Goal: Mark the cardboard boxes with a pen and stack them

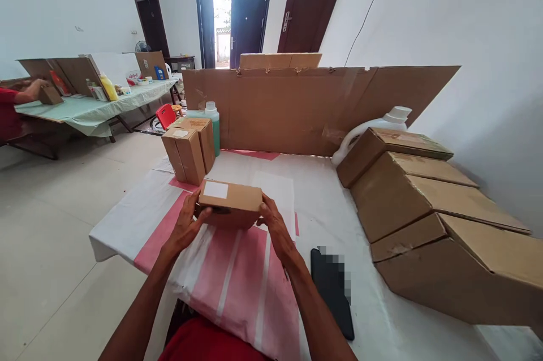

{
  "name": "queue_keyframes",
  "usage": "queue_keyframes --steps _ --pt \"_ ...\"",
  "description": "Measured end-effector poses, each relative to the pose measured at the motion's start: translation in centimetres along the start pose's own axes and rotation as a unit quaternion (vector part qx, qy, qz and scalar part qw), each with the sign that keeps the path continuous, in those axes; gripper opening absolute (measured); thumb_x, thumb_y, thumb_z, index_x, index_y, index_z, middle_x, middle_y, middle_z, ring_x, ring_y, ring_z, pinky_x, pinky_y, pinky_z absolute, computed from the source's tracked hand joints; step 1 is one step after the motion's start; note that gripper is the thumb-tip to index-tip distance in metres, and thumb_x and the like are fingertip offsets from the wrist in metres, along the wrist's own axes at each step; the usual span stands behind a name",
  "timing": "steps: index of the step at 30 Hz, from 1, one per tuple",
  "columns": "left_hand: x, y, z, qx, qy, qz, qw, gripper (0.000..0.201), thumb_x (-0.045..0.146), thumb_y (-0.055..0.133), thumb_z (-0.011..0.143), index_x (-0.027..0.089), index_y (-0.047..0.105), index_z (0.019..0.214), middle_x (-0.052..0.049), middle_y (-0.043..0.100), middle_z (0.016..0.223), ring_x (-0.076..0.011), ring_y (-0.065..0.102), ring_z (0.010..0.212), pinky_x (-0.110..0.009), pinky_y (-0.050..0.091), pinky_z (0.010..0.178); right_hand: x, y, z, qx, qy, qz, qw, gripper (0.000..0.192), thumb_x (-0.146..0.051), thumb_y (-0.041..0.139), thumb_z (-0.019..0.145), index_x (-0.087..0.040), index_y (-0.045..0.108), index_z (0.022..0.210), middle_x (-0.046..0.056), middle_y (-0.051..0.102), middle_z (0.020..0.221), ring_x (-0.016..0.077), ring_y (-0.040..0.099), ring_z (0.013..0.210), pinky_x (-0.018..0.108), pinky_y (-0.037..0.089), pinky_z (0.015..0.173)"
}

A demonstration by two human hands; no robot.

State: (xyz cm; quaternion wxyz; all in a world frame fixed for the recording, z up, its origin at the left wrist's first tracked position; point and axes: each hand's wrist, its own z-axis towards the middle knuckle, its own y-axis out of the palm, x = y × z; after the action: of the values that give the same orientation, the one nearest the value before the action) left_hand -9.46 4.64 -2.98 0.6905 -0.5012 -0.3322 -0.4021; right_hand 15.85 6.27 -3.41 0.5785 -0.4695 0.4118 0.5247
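Observation:
Both my hands hold a small brown cardboard box [231, 202] with a white label on top, just above the pink-and-white tablecloth [237, 276]. My left hand [186, 226] grips its left end with the thumb on the front. On the box's right end rests my right hand [275, 228]. Two similar small boxes [189, 150] stand upright behind it, near the table's left edge.
A green bottle [213, 123] stands behind the upright boxes. A cardboard screen [297, 109] runs across the back. Larger cardboard boxes [424, 219] and a white jug [382, 123] fill the right side. A black phone [333, 287] lies near my right forearm. Another person's arm [25, 92] rests on a far table.

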Motion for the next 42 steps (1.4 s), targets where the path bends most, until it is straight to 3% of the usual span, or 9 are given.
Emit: queue_keyframes --steps 4,8,11,15,21,29,32,35,42 --pt "-1.4 0.1 2.4 0.014 -0.019 -0.012 1.0 0.052 0.062 0.053 0.095 0.019 0.064 0.123 -0.011 0.066 0.113 -0.0262 0.062 0.103 -0.039 0.05 0.087 1.2 1.8 1.7 -0.045 0.046 0.049 0.997 0.075 -0.071 0.062 0.086 -0.027 0.056 0.146 0.011 0.063 0.142 0.0285 0.06 0.124 0.045 0.054 0.098" --pt "-0.6 0.4 1.9 0.029 -0.032 -0.017 0.999 0.051 0.063 0.051 0.095 0.021 0.061 0.122 -0.012 0.065 0.123 -0.0279 0.06 0.115 -0.042 0.048 0.096 1.4 2.9 0.7 -0.038 0.06 0.063 0.995 0.068 -0.07 0.058 0.09 -0.022 0.061 0.139 0.012 0.07 0.132 0.0297 0.064 0.12 0.046 0.054 0.1" --pt "0.4 0.9 0.0 0.017 -0.062 -0.022 0.998 0.048 0.063 0.049 0.097 0.021 0.059 0.119 -0.012 0.065 0.125 -0.0288 0.059 0.119 -0.044 0.045 0.102 1.6 2.5 -2.3 -0.049 0.086 0.072 0.993 0.063 -0.07 0.049 0.096 -0.02 0.066 0.132 0.013 0.072 0.131 0.0303 0.068 0.117 0.045 0.056 0.099" --pt "1.3 1.9 -3.3 -0.06 -0.135 -0.054 0.988 0.048 0.06 0.055 0.095 0.021 0.057 0.124 -0.012 0.071 0.121 -0.0297 0.068 0.112 -0.043 0.051 0.095 1.8 1.0 -7.9 -0.043 0.169 0.052 0.983 0.065 -0.071 0.055 0.092 -0.019 0.067 0.128 0.015 0.075 0.125 0.034 0.072 0.111 0.048 0.06 0.093" --pt "2.1 3.7 -7.2 -0.12 -0.193 -0.1 0.969 0.067 0.046 0.066 0.085 0.019 0.046 0.143 -0.013 0.071 0.128 -0.0296 0.067 0.12 -0.044 0.048 0.107 0.8 -1.5 -14.2 -0.053 0.233 0.027 0.971 0.065 -0.075 0.053 0.09 -0.021 0.072 0.12 0.014 0.079 0.113 0.0339 0.075 0.1 0.044 0.062 0.078" --pt "4.1 3.2 -10.1 -0.07 -0.23 -0.122 0.963 0.065 0.042 0.066 0.083 0.021 0.046 0.142 -0.009 0.07 0.12 -0.0276 0.068 0.111 -0.042 0.05 0.102 -0.9 -2.1 -15.1 -0.049 0.173 -0.056 0.982 0.057 -0.065 0.048 0.097 -0.019 0.068 0.125 0.013 0.072 0.122 0.0299 0.069 0.112 0.042 0.056 0.096" --pt "5.2 3.3 -10.0 -0.077 -0.219 -0.105 0.967 0.066 0.041 0.065 0.081 0.022 0.046 0.141 -0.009 0.07 0.118 -0.0278 0.067 0.108 -0.043 0.05 0.101 -1.3 -1.9 -14.0 0.034 0.132 -0.151 0.979 0.068 -0.065 0.053 0.093 -0.018 0.056 0.142 0.017 0.063 0.138 0.0342 0.058 0.13 0.051 0.048 0.109" --pt "6.3 4.1 -9.9 -0.087 -0.188 -0.082 0.975 0.067 0.04 0.065 0.08 0.022 0.045 0.141 -0.01 0.065 0.127 -0.0285 0.064 0.114 -0.044 0.046 0.106 -2.5 -1.0 -12.4 0.108 0.05 -0.28 0.953 0.087 -0.06 0.071 0.083 -0.014 0.044 0.151 0.021 0.052 0.151 0.0393 0.046 0.142 0.059 0.039 0.116" --pt "7.2 4.5 -11.1 -0.09 -0.156 -0.104 0.978 0.061 0.044 0.057 0.089 0.025 0.041 0.144 -0.009 0.052 0.146 -0.0281 0.052 0.134 -0.041 0.037 0.117 -5.5 0.7 -12.0 0.079 -0.022 -0.402 0.912 0.05 -0.049 0.083 0.077 -0.019 0.068 0.115 0.015 0.07 0.116 0.0386 0.06 0.111 0.059 0.052 0.097"
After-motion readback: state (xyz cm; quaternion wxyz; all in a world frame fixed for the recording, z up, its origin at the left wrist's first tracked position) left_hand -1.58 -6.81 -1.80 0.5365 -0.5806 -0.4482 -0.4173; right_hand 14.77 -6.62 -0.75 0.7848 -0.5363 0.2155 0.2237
